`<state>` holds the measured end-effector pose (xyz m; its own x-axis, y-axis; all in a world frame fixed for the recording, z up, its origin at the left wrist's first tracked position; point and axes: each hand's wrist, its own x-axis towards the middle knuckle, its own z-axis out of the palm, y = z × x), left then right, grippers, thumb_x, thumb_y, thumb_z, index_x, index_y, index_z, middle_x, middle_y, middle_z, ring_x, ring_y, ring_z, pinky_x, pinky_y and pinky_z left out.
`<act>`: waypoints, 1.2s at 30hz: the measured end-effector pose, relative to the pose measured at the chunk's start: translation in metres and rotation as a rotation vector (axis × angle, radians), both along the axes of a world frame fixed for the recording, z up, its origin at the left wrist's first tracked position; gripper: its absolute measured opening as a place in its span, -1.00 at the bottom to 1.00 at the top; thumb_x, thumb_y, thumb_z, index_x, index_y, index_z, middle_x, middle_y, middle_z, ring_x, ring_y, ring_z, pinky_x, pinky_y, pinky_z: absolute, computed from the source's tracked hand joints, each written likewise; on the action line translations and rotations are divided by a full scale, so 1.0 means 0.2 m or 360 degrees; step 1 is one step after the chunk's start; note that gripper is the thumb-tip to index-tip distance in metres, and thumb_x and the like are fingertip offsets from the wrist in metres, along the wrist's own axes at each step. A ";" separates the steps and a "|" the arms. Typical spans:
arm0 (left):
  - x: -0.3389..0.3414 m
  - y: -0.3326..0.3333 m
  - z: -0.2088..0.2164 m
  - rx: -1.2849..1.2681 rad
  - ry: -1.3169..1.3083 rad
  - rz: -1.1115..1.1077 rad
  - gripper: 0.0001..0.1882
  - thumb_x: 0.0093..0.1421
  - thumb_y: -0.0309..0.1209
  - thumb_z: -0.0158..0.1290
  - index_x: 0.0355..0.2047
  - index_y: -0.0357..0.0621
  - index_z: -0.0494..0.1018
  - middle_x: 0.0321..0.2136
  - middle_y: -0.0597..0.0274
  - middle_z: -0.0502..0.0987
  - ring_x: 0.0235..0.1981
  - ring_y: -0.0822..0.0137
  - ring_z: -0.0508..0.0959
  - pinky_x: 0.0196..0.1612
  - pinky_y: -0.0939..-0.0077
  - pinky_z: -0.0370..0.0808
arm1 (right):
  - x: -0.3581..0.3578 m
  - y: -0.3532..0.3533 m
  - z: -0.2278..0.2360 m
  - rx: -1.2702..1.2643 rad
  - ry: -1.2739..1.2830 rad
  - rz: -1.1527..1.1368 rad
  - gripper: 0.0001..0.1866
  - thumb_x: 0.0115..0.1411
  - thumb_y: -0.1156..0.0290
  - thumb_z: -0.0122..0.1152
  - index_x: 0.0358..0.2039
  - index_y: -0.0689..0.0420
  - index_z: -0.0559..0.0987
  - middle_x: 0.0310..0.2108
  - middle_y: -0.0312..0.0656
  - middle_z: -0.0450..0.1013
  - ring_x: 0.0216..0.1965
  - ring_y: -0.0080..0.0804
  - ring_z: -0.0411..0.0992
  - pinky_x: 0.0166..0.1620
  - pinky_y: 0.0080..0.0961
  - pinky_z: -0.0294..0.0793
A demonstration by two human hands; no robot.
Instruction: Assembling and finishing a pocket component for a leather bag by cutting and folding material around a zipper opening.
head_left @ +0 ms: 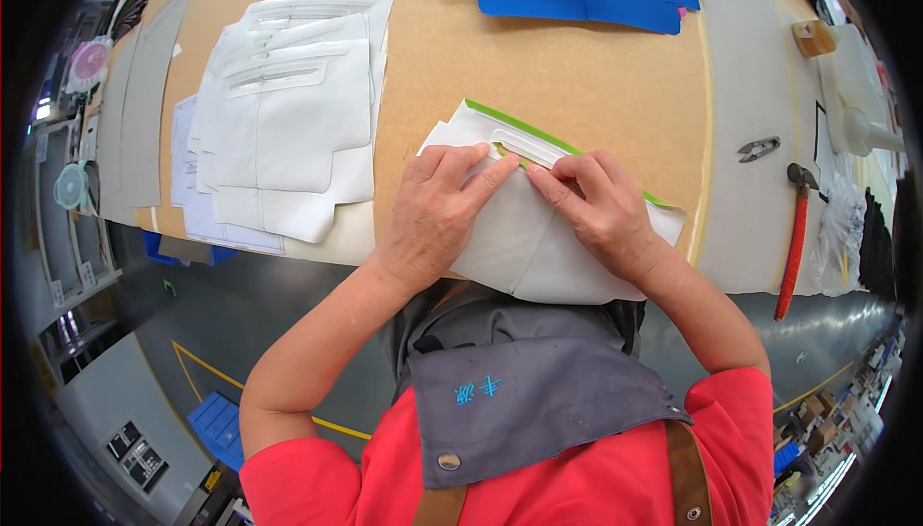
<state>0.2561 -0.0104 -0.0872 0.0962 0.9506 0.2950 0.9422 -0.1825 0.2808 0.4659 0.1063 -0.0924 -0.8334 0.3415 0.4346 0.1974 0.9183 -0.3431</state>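
White sheeting (510, 247) is pinched in our left grip (433, 204) and our right grip (611, 213); blue writing (478, 389) marks our grey apron (558, 430).

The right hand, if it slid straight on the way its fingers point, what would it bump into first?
Most likely the left hand. Its fingertips are just ahead of the right hand, over the white piece. I can't tell exactly whether they're level.

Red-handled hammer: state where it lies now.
In the head view, the hammer lies on the right side of the table, just left of the clear plastic bag, its handle end jutting past the near edge.
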 end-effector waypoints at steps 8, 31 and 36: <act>0.04 -0.01 0.02 -0.0037 0.0083 -0.0111 -0.52 0.14 -0.50 0.09 0.12 -0.12 0.52 0.04 0.21 0.50 0.07 0.20 0.51 0.09 0.32 0.47 | -0.01 0.01 0.05 -0.0061 -0.0063 -0.0016 -0.60 -0.02 0.61 0.32 -0.09 0.19 0.65 -0.30 -0.19 0.45 -0.32 -0.29 0.43 -0.28 -0.41 0.50; 0.04 0.00 0.05 -0.0010 0.0113 -0.0188 -0.53 0.16 -0.48 0.07 0.12 -0.13 0.52 0.01 0.20 0.49 0.07 0.19 0.50 0.10 0.29 0.45 | 0.06 -0.01 0.03 -0.0085 -0.0079 -0.0001 -0.57 -0.04 0.61 0.29 -0.07 0.16 0.69 -0.29 -0.23 0.47 -0.31 -0.32 0.45 -0.30 -0.42 0.53; 0.08 -0.02 0.05 -0.0054 0.0109 -0.0182 -0.51 0.15 -0.48 0.08 0.14 -0.15 0.50 0.03 0.17 0.48 0.10 0.18 0.50 0.13 0.29 0.48 | 0.06 -0.01 0.05 -0.0017 -0.0089 0.0032 -0.58 -0.04 0.61 0.30 -0.08 0.21 0.67 -0.29 -0.23 0.46 -0.30 -0.32 0.44 -0.27 -0.41 0.52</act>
